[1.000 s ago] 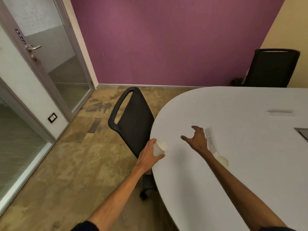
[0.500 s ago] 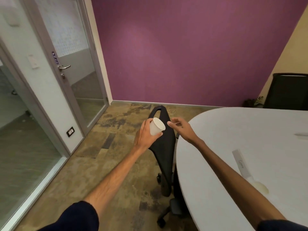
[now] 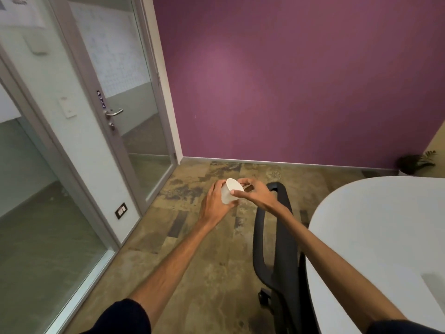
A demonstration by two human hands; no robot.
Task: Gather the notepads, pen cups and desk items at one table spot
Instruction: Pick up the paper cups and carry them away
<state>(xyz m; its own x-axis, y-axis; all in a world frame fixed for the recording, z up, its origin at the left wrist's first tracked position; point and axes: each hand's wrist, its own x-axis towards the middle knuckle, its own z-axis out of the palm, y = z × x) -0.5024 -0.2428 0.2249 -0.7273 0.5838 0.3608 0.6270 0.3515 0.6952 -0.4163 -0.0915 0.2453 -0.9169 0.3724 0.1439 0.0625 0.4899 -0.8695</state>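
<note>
A small white paper cup [image 3: 230, 194] is held out over the floor, left of the white table [image 3: 375, 237]. My left hand [image 3: 213, 206] grips the cup from the left and below. My right hand [image 3: 255, 195] has come across and pinches the cup's rim, thumb on the near side and fingers over the far side. Both arms stretch forward past the table's rounded end. No notepads or pens show in this view.
A black office chair [image 3: 274, 242] stands between my arms, tucked against the table edge. A glass door with a metal handle [image 3: 113, 112] and glass partition fill the left side. A purple wall is ahead and a potted plant [image 3: 416, 162] sits in the far right corner.
My view has swung left, away from the table. My right hand left the table and moved across to the cup, now pinching its rim while my left hand keeps holding it.
</note>
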